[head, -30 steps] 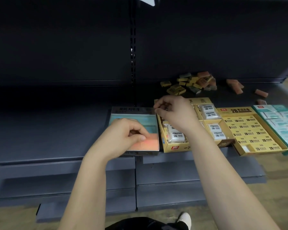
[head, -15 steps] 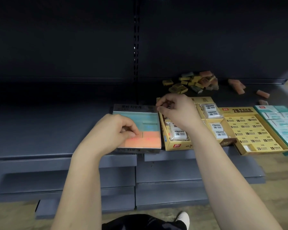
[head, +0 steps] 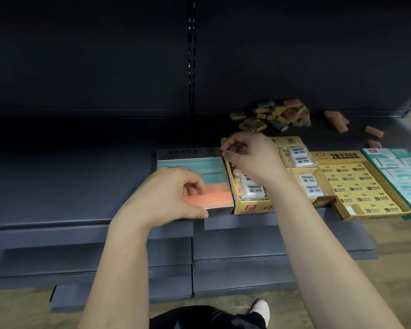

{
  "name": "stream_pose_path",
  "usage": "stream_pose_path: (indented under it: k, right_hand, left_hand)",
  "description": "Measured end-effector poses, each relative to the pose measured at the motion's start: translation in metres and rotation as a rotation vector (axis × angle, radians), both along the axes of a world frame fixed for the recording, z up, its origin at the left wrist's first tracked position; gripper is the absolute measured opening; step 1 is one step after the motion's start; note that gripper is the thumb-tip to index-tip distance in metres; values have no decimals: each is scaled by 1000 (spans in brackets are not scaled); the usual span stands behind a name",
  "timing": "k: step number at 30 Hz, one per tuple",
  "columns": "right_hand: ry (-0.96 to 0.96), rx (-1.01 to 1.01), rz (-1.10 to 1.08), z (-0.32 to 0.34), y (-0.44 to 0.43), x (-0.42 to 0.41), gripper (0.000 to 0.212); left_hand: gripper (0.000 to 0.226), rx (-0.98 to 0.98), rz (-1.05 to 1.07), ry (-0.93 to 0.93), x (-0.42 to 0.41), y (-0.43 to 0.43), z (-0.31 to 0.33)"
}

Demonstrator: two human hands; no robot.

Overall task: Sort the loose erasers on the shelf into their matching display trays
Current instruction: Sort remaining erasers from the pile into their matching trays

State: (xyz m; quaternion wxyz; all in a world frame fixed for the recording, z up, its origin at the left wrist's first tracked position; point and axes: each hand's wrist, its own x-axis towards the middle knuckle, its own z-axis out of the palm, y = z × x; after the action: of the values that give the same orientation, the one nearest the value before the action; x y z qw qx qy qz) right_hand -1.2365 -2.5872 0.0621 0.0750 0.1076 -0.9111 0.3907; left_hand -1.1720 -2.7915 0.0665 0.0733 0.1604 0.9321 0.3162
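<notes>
A silver tray [head: 188, 153] on the shelf holds teal erasers [head: 211, 167] at the back and orange erasers [head: 220, 198] at the front. My left hand [head: 169, 198] lies over its front left corner, fingers curled down on an orange eraser and thumb along the tray's front wall. My right hand [head: 252, 160] hovers over the yellow tray of wrapped white erasers [head: 252, 207] and pinches a small dark eraser, mostly hidden by the fingers. The loose erasers [head: 278, 115] lie heaped at the back of the shelf.
Several orange erasers [head: 337, 121] are scattered right of the heap. A yellow 2B tray [head: 337, 156] and a teal tray [head: 375, 151] stand at the right. The dark shelf [head: 69, 181] runs left; lower shelves and the floor are below.
My left hand has slid toward the front of the silver tray, its thumb now on the front wall. My right hand has stayed almost still.
</notes>
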Motion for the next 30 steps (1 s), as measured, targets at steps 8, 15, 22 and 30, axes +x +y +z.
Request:
stream_pose_path:
  k: [8,15,22,30]
  right_hand:
    - [-4,18,2,2,0,1,10]
    - [-21,5,24,2,2,0,10]
    - [-53,-48,90,13,19,1,14]
    - [-7,57,43,18,73,-9,11]
  left_hand:
    - [16,145,77,97,-5,9,-4]
    - [12,137,189,305,-18,12,-6]
    - [17,161,261,343,-29,27,-1]
    - [19,104,235,331,-48,70,7]
